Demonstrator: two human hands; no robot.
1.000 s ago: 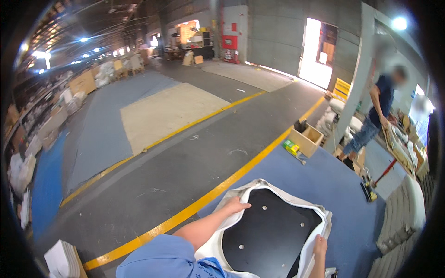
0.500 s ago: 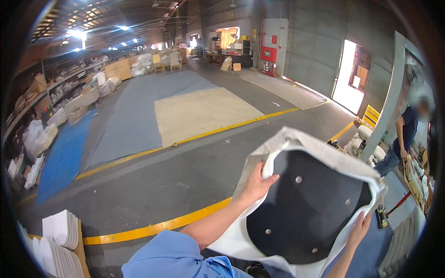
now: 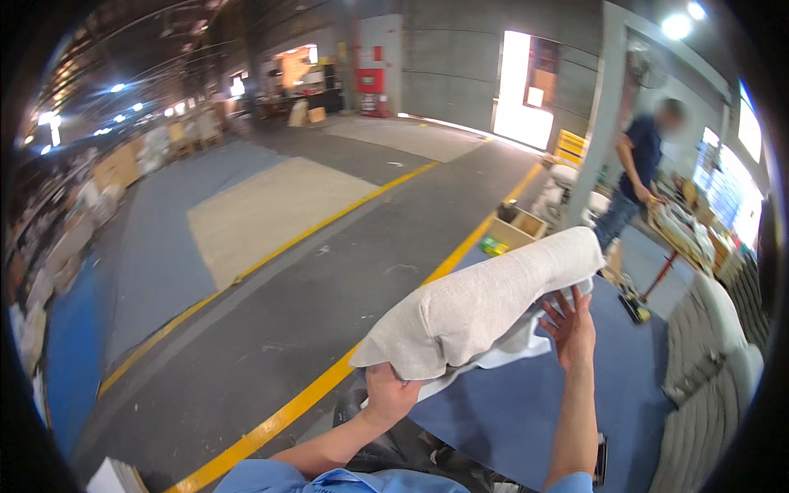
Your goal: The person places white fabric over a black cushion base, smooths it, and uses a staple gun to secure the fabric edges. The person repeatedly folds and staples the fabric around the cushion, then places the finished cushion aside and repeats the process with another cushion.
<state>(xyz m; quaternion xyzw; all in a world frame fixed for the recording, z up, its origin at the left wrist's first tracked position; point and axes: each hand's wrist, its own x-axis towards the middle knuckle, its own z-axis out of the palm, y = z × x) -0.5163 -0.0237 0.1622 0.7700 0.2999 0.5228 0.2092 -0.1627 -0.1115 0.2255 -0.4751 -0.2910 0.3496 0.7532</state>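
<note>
A seat cushion covered in beige cloth (image 3: 485, 304) is tilted up in front of me above a blue-topped work table (image 3: 509, 419), its cloth-covered side toward me. White lining (image 3: 514, 349) hangs loose below its lower edge. My left hand (image 3: 390, 394) grips the near left end, with its fingertips tucked out of sight under the cloth. At the right end, my right hand (image 3: 573, 335) has its fingers spread, the tips reaching the cushion's underside. The dark base board is turned out of view.
Several grey ribbed cushions (image 3: 699, 394) stand along the table's right side. A black and yellow tool (image 3: 633, 306) lies near the table's far edge. Beyond it, a person in a dark shirt (image 3: 641, 156) works by a post (image 3: 598, 123). An open wooden box (image 3: 519, 228) sits past the cushion.
The cushion has turned from showing its dark base with metal-looking dots to showing its beige cloth side. My right hand has opened its fingers. The view has swung right.
</note>
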